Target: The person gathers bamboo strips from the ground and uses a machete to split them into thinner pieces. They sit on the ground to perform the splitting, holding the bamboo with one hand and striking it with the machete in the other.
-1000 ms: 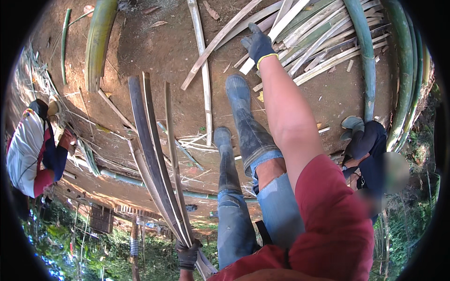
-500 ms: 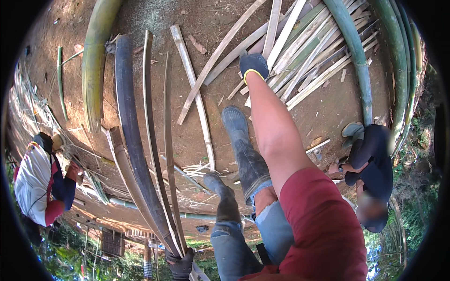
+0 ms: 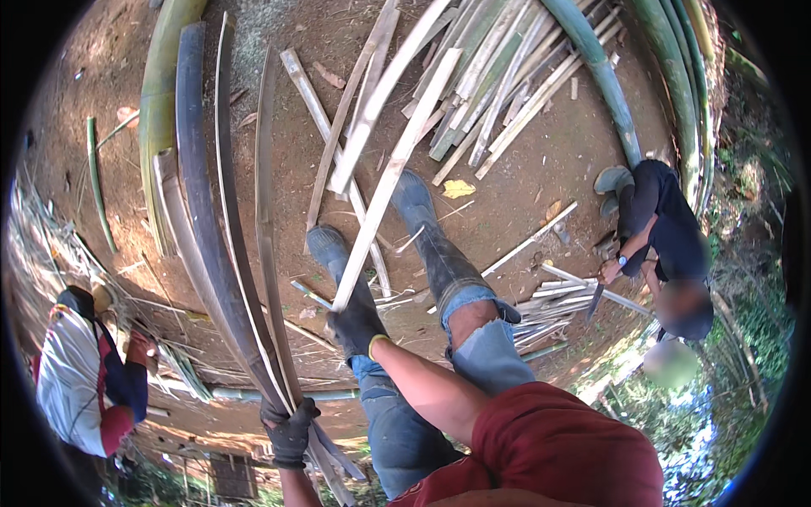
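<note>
Brown dirt yard (image 3: 541,194), earth bare underfoot. Worker in red shirt and torn blue jeans (image 3: 498,351), grey rubber boots (image 3: 414,207) apart.

Left hand (image 3: 289,433), dark grey glove: fingers clamped round the near ends of several long split bamboo strips (image 3: 191,93), dark-skinned outside, tan within. They fan out from the grip toward the ground's far left corner, passing beside a thick yellow-green bamboo length (image 3: 160,110).

Right hand (image 3: 353,328), dark glove with yellow cuff: closed on the near end of one long, flat, pale bamboo strip (image 3: 397,177). Strip slants away to the right, over the boots, far end by the heap of pale and greenish split bamboo (image 3: 486,93) at the ground's far edge. A blue-green bamboo pole (image 3: 596,55) crosses that heap's right side.

Ground's right edge: crouching person in dark clothes (image 3: 672,220), knife with dark blade (image 3: 595,302) in hand. Left edge: another, in white-and-red top (image 3: 76,376), bent over.
</note>
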`<state>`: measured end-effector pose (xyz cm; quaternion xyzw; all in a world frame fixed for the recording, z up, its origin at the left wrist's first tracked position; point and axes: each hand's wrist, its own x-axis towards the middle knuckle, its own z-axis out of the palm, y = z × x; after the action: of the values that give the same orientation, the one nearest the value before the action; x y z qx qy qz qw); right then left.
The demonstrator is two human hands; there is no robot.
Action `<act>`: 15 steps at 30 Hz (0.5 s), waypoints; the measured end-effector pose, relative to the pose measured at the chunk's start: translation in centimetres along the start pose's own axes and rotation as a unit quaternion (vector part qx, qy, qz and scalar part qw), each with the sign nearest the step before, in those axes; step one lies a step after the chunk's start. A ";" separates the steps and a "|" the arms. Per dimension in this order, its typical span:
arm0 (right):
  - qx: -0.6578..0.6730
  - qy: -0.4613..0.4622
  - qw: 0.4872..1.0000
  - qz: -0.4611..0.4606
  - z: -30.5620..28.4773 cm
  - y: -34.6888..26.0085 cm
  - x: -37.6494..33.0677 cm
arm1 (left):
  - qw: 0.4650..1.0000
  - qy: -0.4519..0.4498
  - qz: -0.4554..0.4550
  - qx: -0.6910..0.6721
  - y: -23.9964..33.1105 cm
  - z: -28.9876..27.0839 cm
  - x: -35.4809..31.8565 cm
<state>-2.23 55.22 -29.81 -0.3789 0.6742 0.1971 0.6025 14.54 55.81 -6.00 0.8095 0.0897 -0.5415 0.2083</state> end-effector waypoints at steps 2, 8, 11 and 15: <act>0.147 -0.208 0.955 0.151 -1.1 -4.1 -6.7 | 0.994 -0.101 0.026 0.018 -0.3 -2.1 3.4; -0.070 -0.152 0.984 -0.055 -3.5 -7.3 -19.1 | 0.969 -0.228 -0.084 -0.052 -2.2 -2.7 6.3; -0.187 -0.022 0.969 -0.159 -1.1 -5.3 -21.8 | 0.926 -0.311 -0.174 -0.124 -5.5 -2.9 6.3; -0.316 -0.054 0.879 -0.354 -0.5 -5.7 -24.7 | 0.890 -0.360 -0.187 -0.207 -7.3 -3.3 6.2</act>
<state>1.38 57.94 -4.83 -0.7510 0.3635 0.1933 0.5162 17.07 63.27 -12.39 0.4661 0.2688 -0.7937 0.2838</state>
